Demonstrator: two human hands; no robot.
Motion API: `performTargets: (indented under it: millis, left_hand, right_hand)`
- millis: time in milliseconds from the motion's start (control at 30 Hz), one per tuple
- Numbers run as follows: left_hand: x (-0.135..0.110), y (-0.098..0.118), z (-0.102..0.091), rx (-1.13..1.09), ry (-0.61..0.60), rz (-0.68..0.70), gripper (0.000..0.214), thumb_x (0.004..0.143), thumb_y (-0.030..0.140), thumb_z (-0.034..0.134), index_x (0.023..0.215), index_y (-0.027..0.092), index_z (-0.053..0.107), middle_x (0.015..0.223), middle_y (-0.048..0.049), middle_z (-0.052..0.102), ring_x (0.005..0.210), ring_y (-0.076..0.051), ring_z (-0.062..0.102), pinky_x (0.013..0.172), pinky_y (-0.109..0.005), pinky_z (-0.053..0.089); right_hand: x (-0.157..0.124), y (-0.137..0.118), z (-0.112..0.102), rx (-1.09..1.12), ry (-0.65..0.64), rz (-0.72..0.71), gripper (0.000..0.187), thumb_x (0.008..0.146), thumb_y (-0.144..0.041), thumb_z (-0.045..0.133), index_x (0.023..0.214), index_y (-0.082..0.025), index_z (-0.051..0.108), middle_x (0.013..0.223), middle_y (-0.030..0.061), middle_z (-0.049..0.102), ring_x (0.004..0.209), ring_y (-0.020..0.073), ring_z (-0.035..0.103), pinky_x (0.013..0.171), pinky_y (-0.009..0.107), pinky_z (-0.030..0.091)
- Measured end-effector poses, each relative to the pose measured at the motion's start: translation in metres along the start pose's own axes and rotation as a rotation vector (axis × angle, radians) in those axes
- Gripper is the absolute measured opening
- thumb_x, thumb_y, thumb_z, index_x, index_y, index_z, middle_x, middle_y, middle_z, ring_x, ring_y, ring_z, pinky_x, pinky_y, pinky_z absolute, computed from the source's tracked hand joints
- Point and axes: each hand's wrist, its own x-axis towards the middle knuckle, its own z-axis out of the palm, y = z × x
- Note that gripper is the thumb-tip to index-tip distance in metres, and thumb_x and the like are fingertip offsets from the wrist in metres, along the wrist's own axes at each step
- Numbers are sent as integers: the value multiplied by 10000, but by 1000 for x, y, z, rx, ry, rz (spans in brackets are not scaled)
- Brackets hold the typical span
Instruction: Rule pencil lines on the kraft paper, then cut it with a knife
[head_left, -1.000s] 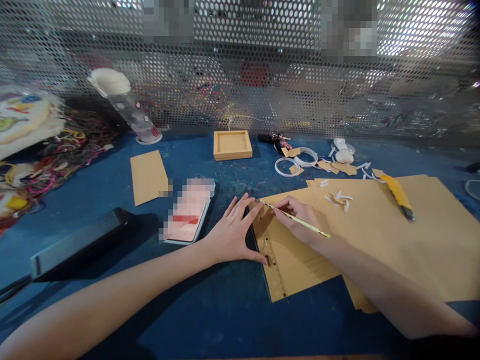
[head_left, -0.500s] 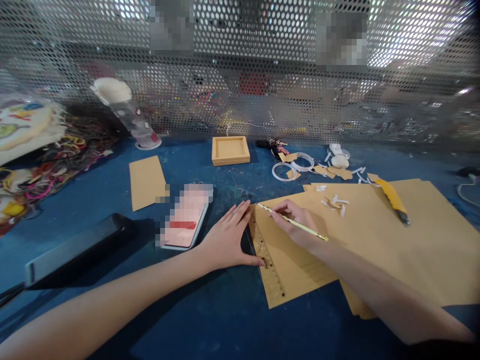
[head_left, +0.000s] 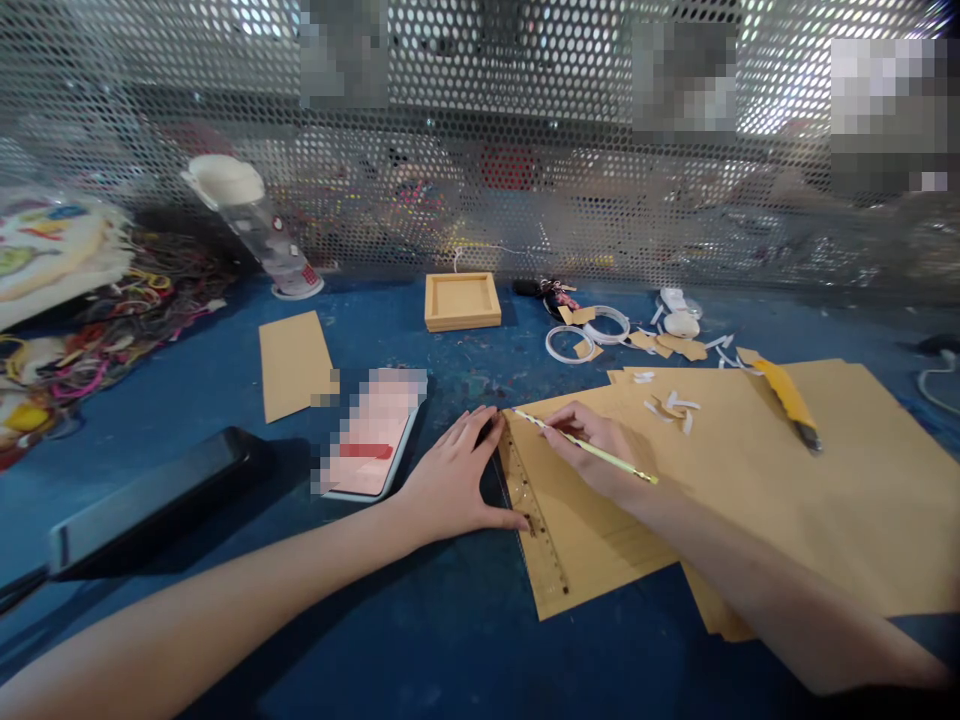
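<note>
Pencil poised at the far end of a clear ruler on brown paper.
The left hand spreads, thumb resting on the ruler; the right hand pinches the pencil to the ruler's right. The ruler looks light, stiff, slippery, best pinned near both ends; its markings and the pencil tip's contact are unclear.

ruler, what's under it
Brown paper shows through the clear ruler. The left hand covers part of the ruler's edge, so that bit can't be seen, nor can whatever lies beneath the paper there.
</note>
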Motion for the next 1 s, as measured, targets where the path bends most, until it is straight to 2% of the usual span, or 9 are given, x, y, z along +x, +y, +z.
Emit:
performTargets:
  millis: [167,300,433,667,767,1000]
  left_hand:
    - [1,-1,-1,-17,-14,46,1250,609,947,460,1502,93,273,1536,-205,281,1425,-380,228,1178,-506,167]
    - [3,-1,-2,-13,-32,58,1271,622,942,455,1505,53,241,1555,-196,239,1439,-338,212,1196,-464,127]
    - [4,-2,-2,-10,-56,69,1268,629,948,430,1512,62,225,1566,-184,203,1448,-315,188,1198,-436,103]
    - [4,-3,-1,17,-66,35,1320,579,967,442,1514,63,219,1577,-225,76,1455,-365,67,1183,-491,103]
    - [3,-5,-5,32,-114,46,1366,540,966,484,1520,57,198,1573,-243,73,1450,-392,46,1175,-510,104]
    - [5,-5,-8,82,-160,80,1397,541,947,508,1524,26,139,1570,-258,22,1451,-389,16,1176,-496,78]
  right_hand:
    - [-1,-1,-1,1,-15,-2,182,877,-453,575,909,-284,632,906,0,702,848,234,662,760,360,516]
    - [0,0,-1,-4,-21,-4,150,864,-415,591,911,-279,634,903,1,703,829,230,655,753,350,508]
    - [0,0,-1,-12,-22,-3,152,864,-421,589,912,-283,635,902,-2,703,818,231,651,738,352,503]
    - [-1,-5,-2,-17,-22,-10,147,884,-399,581,916,-261,622,895,-5,696,823,208,651,697,318,483]
    - [-2,-7,-2,-23,-17,-18,171,895,-412,576,922,-250,625,899,-1,696,844,201,654,702,308,478]
    - [-1,-9,-3,-31,-18,-19,147,889,-396,585,904,-255,624,879,-13,697,822,191,660,692,294,479]
